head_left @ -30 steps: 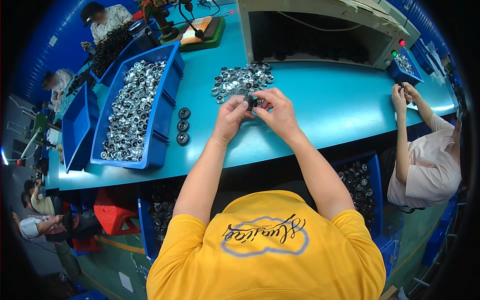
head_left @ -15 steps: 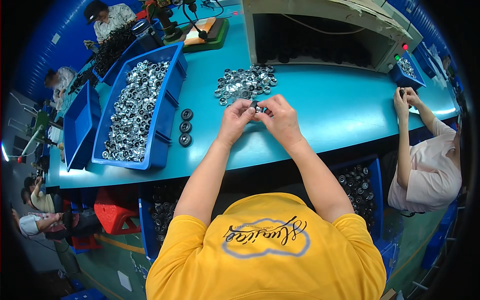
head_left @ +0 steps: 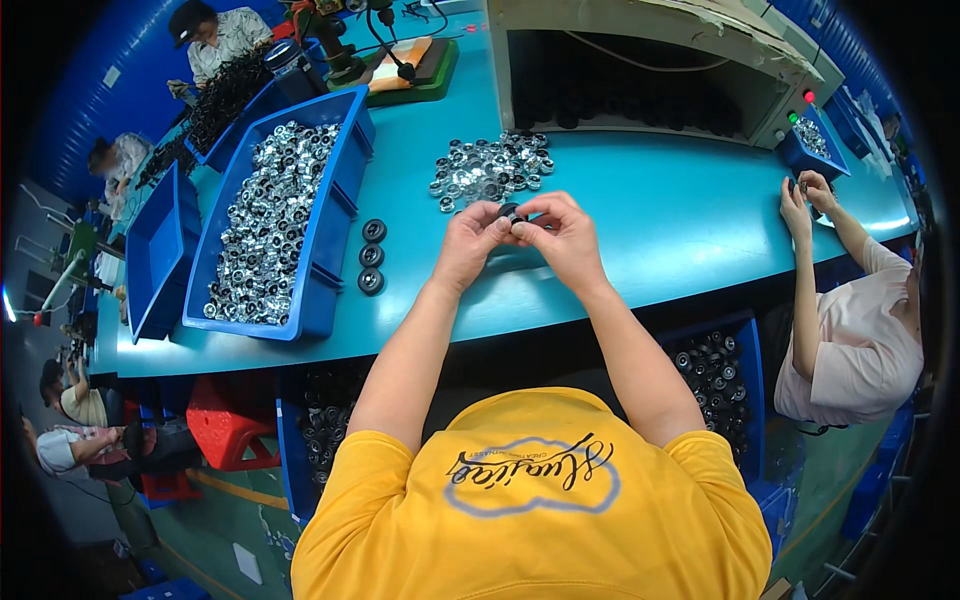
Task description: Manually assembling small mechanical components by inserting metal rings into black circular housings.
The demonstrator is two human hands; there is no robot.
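Note:
Over the blue-green table (head_left: 430,305), a small black wheel with a silvery hub (head_left: 511,213) is pinched between the fingertips of both my hands. My left hand (head_left: 466,243) grips its left side, and my right hand (head_left: 563,240) closes on it from the right. Fingers cover part of the wheel. Just beyond my hands lies a loose heap of shiny silver hubs (head_left: 480,170). To the left, three black wheels (head_left: 371,255) stand in a short row, apart from my hands.
A blue bin (head_left: 318,285) full of silver hubs stands at left beside another blue bin (head_left: 150,265). A large beige machine housing (head_left: 620,128) stands at the back. Blue bins (head_left: 757,400) of black wheels sit below the table edge. At right, a co-worker's hands (head_left: 808,200) handle a small part.
My fingers have shifted slightly on the wheel, and its dark rim and hub now face differently. The co-worker's hands at right have moved a little apart.

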